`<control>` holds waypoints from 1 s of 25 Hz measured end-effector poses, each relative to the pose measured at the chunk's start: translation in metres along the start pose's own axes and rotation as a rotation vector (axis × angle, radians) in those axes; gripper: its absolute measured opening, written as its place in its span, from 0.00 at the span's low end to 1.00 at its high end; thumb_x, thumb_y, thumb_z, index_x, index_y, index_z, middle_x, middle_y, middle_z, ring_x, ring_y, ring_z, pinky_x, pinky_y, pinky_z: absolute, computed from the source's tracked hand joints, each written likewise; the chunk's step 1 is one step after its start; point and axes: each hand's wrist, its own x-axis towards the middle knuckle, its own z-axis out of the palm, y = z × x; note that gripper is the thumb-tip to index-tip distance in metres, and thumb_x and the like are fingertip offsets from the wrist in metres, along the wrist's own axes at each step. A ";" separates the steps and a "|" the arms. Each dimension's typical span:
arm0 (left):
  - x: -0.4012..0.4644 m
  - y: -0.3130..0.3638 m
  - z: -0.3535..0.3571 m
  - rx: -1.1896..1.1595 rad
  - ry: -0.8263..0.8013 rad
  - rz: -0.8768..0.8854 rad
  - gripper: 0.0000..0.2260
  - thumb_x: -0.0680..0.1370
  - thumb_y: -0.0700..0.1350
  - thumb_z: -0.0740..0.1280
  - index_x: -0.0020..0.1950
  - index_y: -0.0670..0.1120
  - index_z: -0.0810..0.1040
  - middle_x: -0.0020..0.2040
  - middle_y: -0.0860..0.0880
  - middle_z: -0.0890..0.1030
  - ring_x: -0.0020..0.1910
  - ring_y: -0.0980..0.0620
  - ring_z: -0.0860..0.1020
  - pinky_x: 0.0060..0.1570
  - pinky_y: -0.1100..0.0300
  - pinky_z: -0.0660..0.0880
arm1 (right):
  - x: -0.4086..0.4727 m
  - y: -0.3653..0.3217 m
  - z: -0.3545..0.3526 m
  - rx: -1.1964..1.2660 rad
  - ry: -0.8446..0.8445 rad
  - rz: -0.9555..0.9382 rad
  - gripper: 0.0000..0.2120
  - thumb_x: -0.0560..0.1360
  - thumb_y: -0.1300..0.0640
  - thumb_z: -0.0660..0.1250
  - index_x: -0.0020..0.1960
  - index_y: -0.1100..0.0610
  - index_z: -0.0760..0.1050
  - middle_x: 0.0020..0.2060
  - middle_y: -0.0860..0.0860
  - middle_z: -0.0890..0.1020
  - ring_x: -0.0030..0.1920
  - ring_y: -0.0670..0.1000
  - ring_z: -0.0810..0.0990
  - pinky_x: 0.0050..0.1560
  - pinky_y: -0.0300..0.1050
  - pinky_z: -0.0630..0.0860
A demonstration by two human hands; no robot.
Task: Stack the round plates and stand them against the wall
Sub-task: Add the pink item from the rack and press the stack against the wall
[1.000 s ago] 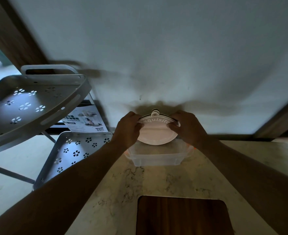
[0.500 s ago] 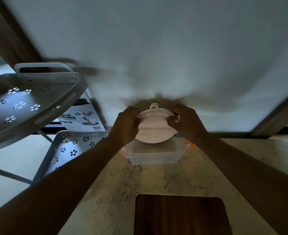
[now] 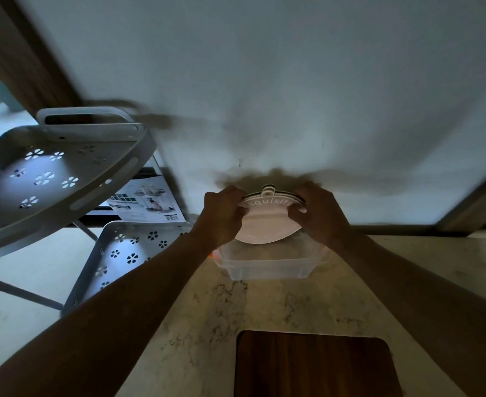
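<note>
stack: pale round plastic plates (image 3: 267, 224) gathered, upright near grey wall (image 3: 293, 96)
fingers: left hand (image 3: 221, 214); right hand (image 3: 319, 216); both pinching rims
left: lean; release

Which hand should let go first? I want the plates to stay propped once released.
Probably the left hand. It only cups the side of the plates, while the right hand has fingers over the front face, so it can keep pressing the stack toward the wall.

Dim — daylight left, wide-angle distortion
</note>
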 end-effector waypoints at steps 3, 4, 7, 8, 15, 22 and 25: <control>0.005 -0.005 -0.002 -0.033 0.080 -0.012 0.06 0.75 0.41 0.68 0.51 0.44 0.79 0.47 0.44 0.81 0.45 0.42 0.79 0.48 0.46 0.73 | 0.003 -0.001 -0.003 0.063 0.078 -0.032 0.07 0.69 0.56 0.68 0.45 0.58 0.76 0.39 0.47 0.72 0.39 0.53 0.73 0.41 0.46 0.65; 0.005 -0.005 -0.002 -0.032 0.096 0.000 0.06 0.75 0.41 0.68 0.52 0.44 0.79 0.47 0.44 0.81 0.45 0.42 0.79 0.48 0.45 0.73 | 0.003 0.001 -0.004 0.072 0.092 -0.038 0.07 0.69 0.56 0.68 0.45 0.58 0.76 0.39 0.46 0.71 0.39 0.52 0.72 0.41 0.45 0.65; -0.002 -0.003 0.005 -0.016 0.054 -0.004 0.08 0.75 0.39 0.68 0.54 0.44 0.79 0.48 0.44 0.81 0.47 0.42 0.79 0.50 0.44 0.72 | -0.001 0.004 0.002 0.033 0.010 -0.019 0.08 0.70 0.59 0.71 0.48 0.60 0.78 0.42 0.52 0.77 0.43 0.57 0.77 0.44 0.50 0.70; -0.004 -0.002 0.007 -0.015 0.041 -0.021 0.08 0.75 0.39 0.68 0.54 0.44 0.79 0.49 0.44 0.81 0.48 0.42 0.79 0.51 0.44 0.71 | -0.003 0.003 0.004 0.024 -0.016 -0.016 0.08 0.71 0.59 0.71 0.49 0.60 0.78 0.43 0.54 0.78 0.45 0.58 0.77 0.46 0.52 0.72; 0.003 -0.008 0.003 0.023 0.038 -0.046 0.07 0.75 0.41 0.69 0.52 0.45 0.79 0.48 0.44 0.82 0.47 0.40 0.79 0.50 0.46 0.70 | 0.005 -0.002 0.000 0.018 -0.010 0.010 0.08 0.72 0.59 0.69 0.50 0.60 0.79 0.46 0.57 0.79 0.47 0.59 0.78 0.51 0.57 0.74; 0.007 -0.005 -0.003 0.000 0.015 -0.074 0.07 0.76 0.41 0.66 0.54 0.45 0.77 0.51 0.42 0.81 0.51 0.40 0.77 0.52 0.48 0.66 | 0.007 -0.003 -0.009 0.042 0.012 -0.027 0.06 0.70 0.59 0.71 0.44 0.60 0.77 0.40 0.54 0.77 0.42 0.58 0.77 0.44 0.52 0.71; 0.007 -0.002 -0.002 0.010 -0.029 -0.095 0.07 0.77 0.41 0.65 0.55 0.44 0.76 0.52 0.43 0.80 0.53 0.40 0.76 0.52 0.49 0.64 | 0.006 -0.002 -0.009 0.024 -0.025 -0.019 0.08 0.70 0.58 0.71 0.48 0.60 0.79 0.44 0.57 0.80 0.45 0.59 0.78 0.47 0.53 0.74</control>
